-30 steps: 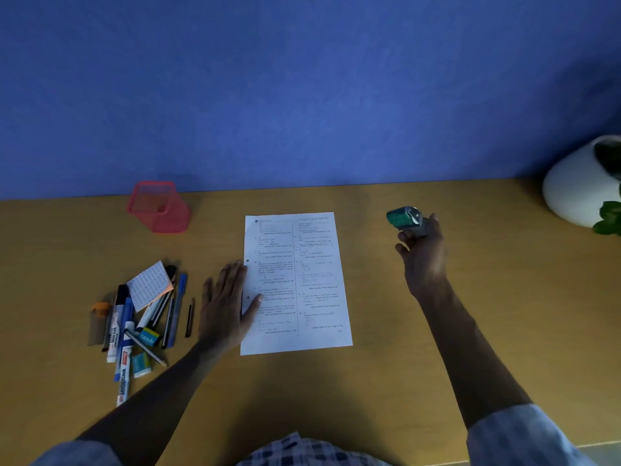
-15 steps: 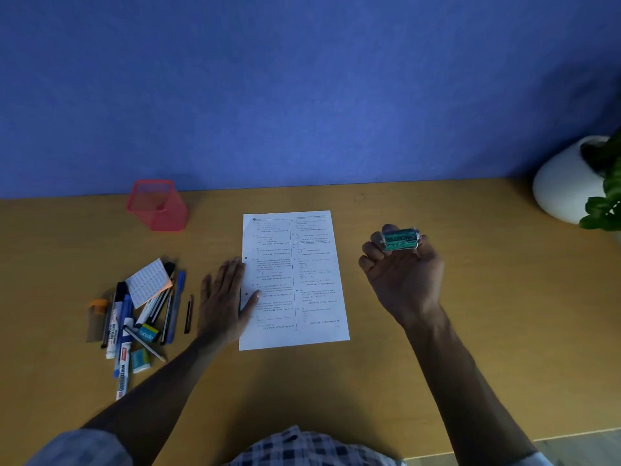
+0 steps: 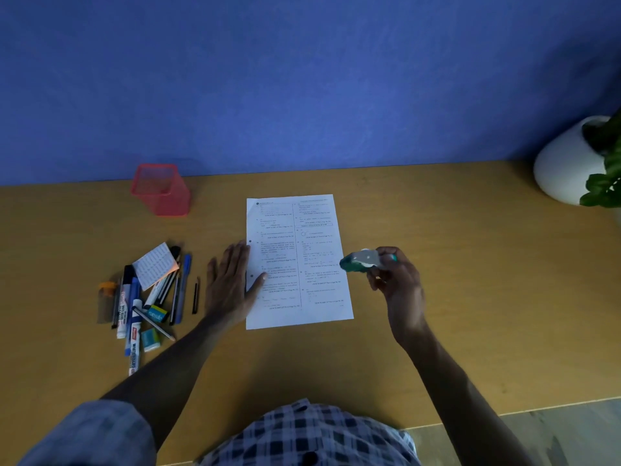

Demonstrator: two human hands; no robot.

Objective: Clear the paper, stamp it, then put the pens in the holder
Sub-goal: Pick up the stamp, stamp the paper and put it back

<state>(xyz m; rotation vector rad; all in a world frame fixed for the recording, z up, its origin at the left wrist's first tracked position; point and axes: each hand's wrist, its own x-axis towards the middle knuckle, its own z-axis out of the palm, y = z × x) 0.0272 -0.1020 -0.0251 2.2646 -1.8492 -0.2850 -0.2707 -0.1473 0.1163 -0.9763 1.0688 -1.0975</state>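
A table point(image 3: 437, 331) fills the lower half of the frame, with a wall point(image 3: 302, 79) behind it. A sheet of paper point(image 3: 295, 260) lies at the centre of the table. The left hand point(image 3: 232, 284) rests flat just left of the paper, its thumb over the paper's left edge. The right hand point(image 3: 396, 280) is at the paper's right edge, holding a stamp point(image 3: 361, 261) over that edge. A heap of pens point(image 3: 151, 297) lies at centre left. A holder point(image 3: 161, 189) stands behind the heap, near the wall. A plant pot point(image 3: 568, 166) sits at the right edge.
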